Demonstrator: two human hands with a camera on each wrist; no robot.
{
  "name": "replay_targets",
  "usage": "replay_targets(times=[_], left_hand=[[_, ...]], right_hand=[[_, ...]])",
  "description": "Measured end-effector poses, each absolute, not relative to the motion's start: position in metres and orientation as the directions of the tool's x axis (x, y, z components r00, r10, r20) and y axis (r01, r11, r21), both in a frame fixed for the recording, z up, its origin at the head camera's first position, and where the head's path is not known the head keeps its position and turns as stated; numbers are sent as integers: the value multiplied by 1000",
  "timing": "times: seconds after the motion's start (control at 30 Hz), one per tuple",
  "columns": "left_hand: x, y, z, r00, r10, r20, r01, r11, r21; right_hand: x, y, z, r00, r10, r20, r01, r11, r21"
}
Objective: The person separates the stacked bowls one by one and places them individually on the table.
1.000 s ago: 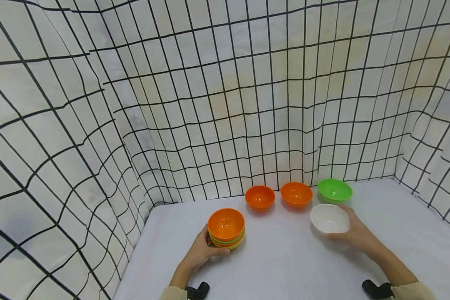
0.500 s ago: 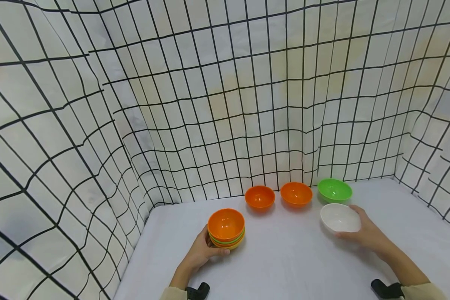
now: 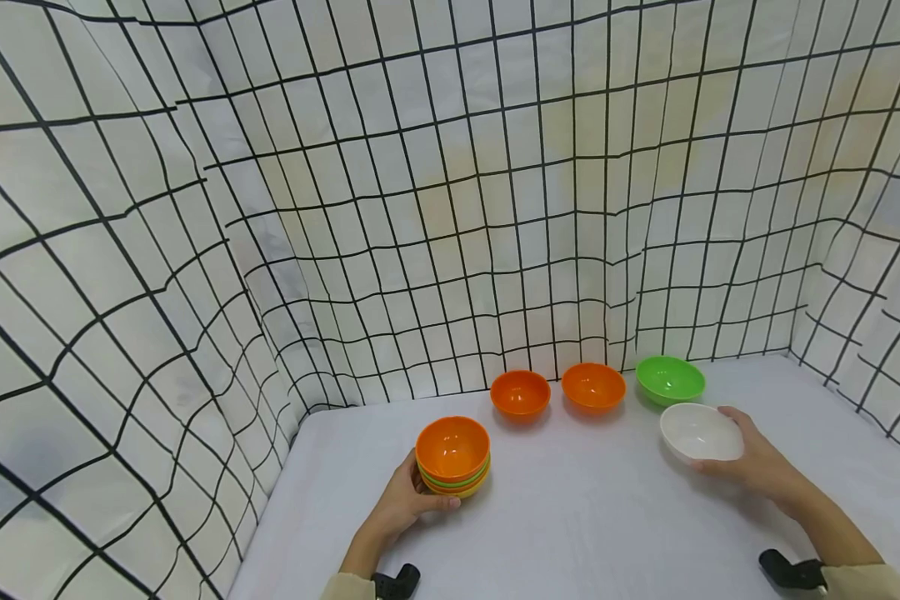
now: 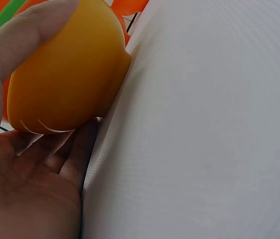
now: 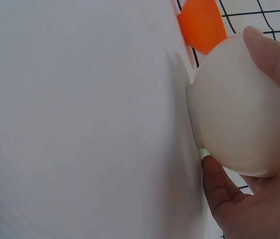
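My left hand (image 3: 405, 500) holds the side of a stack of nested bowls (image 3: 453, 454) on the left part of the table. The top bowl is orange, a green rim shows beneath it, and a yellow-orange bowl (image 4: 70, 74) is lowest. In the left wrist view the thumb lies across that bowl's side, with the fingers under its far side. My right hand (image 3: 757, 458) grips a white bowl (image 3: 701, 433) by its right side, thumb near and fingers beyond. In the right wrist view the white bowl (image 5: 239, 109) has its base close to the table; whether it touches is unclear.
Along the back edge stand two orange bowls (image 3: 521, 395) and a green bowl (image 3: 670, 381), just behind the white one. A white cloth with black grid lines (image 3: 450, 208) walls the table (image 3: 555, 525) at the back and sides.
My right hand has moved the white bowl to the right, from in front of the green bowl's left side to its right. The left hand and its stack have stayed put.
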State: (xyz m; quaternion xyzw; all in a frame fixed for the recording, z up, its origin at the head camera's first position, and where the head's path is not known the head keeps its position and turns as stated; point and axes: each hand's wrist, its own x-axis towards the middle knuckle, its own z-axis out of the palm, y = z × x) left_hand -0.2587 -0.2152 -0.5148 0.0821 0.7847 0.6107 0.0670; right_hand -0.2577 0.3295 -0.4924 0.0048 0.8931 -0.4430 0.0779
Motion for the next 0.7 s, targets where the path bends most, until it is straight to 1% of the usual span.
replay_targets(times=[0.7], left_hand=[[-259,-217,-515,-975,224,1,56,238,970]], right_hand=[[-262,343,-497,-990,-75,-116,52,578,-814]])
